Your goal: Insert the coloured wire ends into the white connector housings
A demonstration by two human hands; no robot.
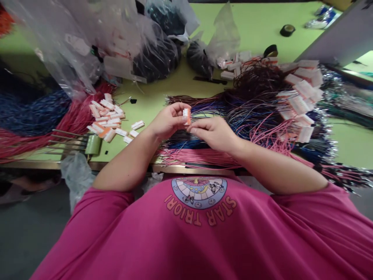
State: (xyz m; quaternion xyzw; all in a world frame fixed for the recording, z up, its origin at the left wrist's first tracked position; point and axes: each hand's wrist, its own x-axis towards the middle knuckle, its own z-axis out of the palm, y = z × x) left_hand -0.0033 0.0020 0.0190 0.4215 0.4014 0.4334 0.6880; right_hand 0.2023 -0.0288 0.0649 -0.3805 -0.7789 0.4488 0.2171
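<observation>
My left hand [170, 121] pinches a small white and orange connector housing [187, 116] between thumb and fingers, holding it upright above the table. My right hand [218, 134] is closed, thumb against forefinger, with its fingertips at the lower right edge of the housing. What sits in that pinch is too small to make out. Beneath both hands lie bundles of blue wires [204, 107] and pink wires [198, 156] with metal tips at their left ends. Loose connector housings [109, 116] of the same kind are heaped left of my left forearm.
A green cylinder with metal rods [93, 144] stands by the table's front edge. Red wires [84, 112] lie at left, below plastic bags [157, 54]. Wired white connectors [303, 97] pile up at right. A black tape roll [287, 30] is farther back.
</observation>
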